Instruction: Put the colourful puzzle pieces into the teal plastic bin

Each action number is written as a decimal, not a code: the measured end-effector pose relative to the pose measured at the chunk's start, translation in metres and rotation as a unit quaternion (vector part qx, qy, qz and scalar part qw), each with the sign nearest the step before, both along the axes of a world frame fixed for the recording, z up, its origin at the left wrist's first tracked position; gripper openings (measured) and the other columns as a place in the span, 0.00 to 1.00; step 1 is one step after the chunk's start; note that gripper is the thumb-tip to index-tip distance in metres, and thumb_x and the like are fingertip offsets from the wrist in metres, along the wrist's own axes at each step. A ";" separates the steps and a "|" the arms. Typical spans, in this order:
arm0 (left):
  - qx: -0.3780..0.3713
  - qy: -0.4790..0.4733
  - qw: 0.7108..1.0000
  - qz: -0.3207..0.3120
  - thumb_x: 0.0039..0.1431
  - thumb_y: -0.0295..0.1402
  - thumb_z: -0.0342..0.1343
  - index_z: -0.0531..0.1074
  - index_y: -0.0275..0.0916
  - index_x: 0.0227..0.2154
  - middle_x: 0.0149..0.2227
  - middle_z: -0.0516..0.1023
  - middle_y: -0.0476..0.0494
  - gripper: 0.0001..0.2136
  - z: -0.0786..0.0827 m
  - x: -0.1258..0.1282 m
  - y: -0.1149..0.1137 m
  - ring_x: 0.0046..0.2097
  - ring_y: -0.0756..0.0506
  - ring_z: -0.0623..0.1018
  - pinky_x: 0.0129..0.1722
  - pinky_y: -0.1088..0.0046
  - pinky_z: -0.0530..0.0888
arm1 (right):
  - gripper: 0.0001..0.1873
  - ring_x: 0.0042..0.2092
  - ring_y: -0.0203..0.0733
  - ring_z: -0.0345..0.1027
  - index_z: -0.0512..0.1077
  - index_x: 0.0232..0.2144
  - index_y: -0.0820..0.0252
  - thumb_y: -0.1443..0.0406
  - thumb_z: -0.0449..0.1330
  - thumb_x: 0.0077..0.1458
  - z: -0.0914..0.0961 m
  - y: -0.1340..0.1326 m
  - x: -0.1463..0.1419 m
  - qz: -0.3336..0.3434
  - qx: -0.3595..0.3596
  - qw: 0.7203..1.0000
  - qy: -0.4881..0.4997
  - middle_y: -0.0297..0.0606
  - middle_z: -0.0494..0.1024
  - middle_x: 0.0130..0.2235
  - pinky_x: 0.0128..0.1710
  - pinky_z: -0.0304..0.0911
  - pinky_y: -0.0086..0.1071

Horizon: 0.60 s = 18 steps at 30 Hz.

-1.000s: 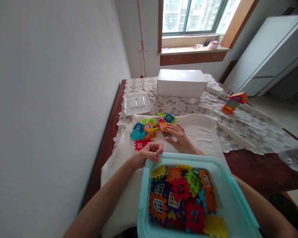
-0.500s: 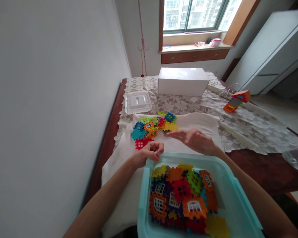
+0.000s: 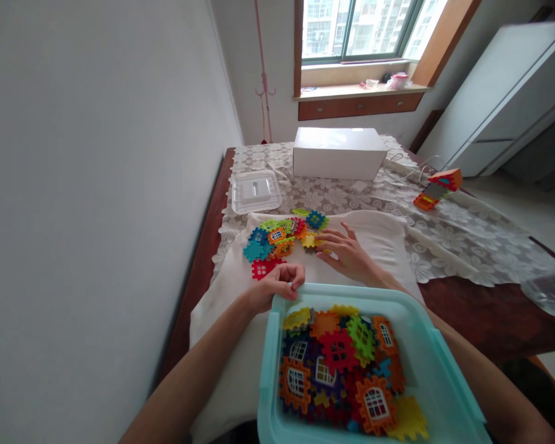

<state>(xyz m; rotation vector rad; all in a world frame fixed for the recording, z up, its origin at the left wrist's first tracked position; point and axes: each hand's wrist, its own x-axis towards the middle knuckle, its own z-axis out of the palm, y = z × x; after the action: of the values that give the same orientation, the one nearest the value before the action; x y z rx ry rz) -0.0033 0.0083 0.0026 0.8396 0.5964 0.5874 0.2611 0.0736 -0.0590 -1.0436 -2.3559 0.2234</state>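
A light blue plastic bin in front of me holds several colourful interlocking building tiles. My left hand grips the bin's far left corner with curled fingers. My right hand lies on the white cloth with fingers stretched out, its fingertips touching a yellow tile at the edge of a pile of loose tiles.
A clear plastic lid and a white box sit farther back on the lace tablecloth. A small tile house stands at the right. A wall runs close along the table's left side.
My right hand lifted off the tile pile, drew back above the cloth, then came down again with fingers on the yellow tile. An orange tile now lies in the bin. My left hand stayed put.
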 end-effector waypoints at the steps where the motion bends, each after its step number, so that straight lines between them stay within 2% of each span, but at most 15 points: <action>1: -0.002 0.001 1.000 0.001 0.34 0.27 0.70 0.66 0.38 0.22 0.18 0.67 0.55 0.16 0.000 0.000 0.000 0.17 0.56 0.63 0.17 0.81 0.56 | 0.12 0.64 0.54 0.73 0.83 0.44 0.51 0.59 0.59 0.74 0.002 0.000 0.001 0.009 0.006 1.000 -0.001 0.40 0.85 0.57 0.77 0.35 0.68; 7: -0.011 0.006 1.000 0.008 0.33 0.27 0.70 0.66 0.38 0.21 0.18 0.67 0.55 0.16 0.002 0.001 -0.001 0.17 0.57 0.62 0.17 0.81 0.55 | 0.12 0.55 0.49 0.79 0.82 0.48 0.51 0.61 0.57 0.74 0.009 0.001 0.005 0.039 0.036 0.999 0.002 0.40 0.86 0.50 0.74 0.54 0.56; 9: -0.010 0.005 1.000 0.006 0.33 0.27 0.70 0.66 0.38 0.21 0.17 0.67 0.55 0.15 0.002 0.001 -0.001 0.17 0.57 0.62 0.17 0.81 0.55 | 0.14 0.62 0.52 0.75 0.78 0.56 0.51 0.60 0.60 0.72 0.005 0.001 0.004 0.019 0.037 0.999 0.005 0.43 0.83 0.59 0.76 0.51 0.58; 11: -0.010 0.009 1.000 0.007 0.32 0.27 0.70 0.66 0.38 0.21 0.17 0.67 0.55 0.15 0.002 0.001 -0.001 0.17 0.56 0.62 0.17 0.81 0.55 | 0.22 0.72 0.57 0.64 0.72 0.64 0.52 0.60 0.62 0.70 0.000 0.001 0.003 -0.012 0.032 0.999 -0.002 0.47 0.74 0.68 0.77 0.43 0.63; 12: -0.010 0.010 1.000 0.008 0.32 0.27 0.70 0.66 0.38 0.21 0.18 0.67 0.55 0.15 0.002 0.001 -0.001 0.17 0.56 0.62 0.17 0.81 0.55 | 0.23 0.73 0.58 0.61 0.71 0.66 0.52 0.60 0.61 0.71 -0.003 0.001 0.003 -0.018 0.025 0.999 -0.009 0.47 0.73 0.69 0.77 0.39 0.66; 13: -0.012 0.011 1.000 0.011 0.32 0.27 0.70 0.66 0.38 0.21 0.18 0.67 0.55 0.15 0.002 0.001 -0.001 0.17 0.56 0.62 0.17 0.81 0.55 | 0.22 0.73 0.57 0.62 0.72 0.64 0.52 0.61 0.60 0.71 -0.004 0.002 0.003 -0.018 0.017 1.000 -0.013 0.47 0.74 0.68 0.77 0.37 0.67; 15: -0.015 0.012 1.000 0.017 0.32 0.27 0.70 0.66 0.38 0.21 0.18 0.67 0.55 0.15 0.003 0.001 -0.001 0.17 0.57 0.62 0.17 0.81 0.54 | 0.15 0.67 0.54 0.71 0.76 0.58 0.51 0.63 0.57 0.73 -0.005 0.003 0.005 -0.003 0.006 1.000 -0.008 0.43 0.81 0.61 0.77 0.35 0.66; 18: -0.017 0.009 1.000 0.015 0.32 0.27 0.70 0.66 0.38 0.21 0.18 0.67 0.55 0.15 0.004 0.001 -0.002 0.17 0.56 0.62 0.17 0.81 0.55 | 0.11 0.58 0.49 0.78 0.80 0.49 0.50 0.61 0.58 0.74 0.001 0.004 0.006 0.006 0.013 1.000 0.027 0.38 0.87 0.52 0.77 0.36 0.63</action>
<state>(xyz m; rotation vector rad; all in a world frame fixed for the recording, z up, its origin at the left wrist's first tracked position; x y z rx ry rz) -0.0018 0.0066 0.0062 0.8064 0.6349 0.5971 0.2668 0.0778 -0.0580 -0.9982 -2.3106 0.2216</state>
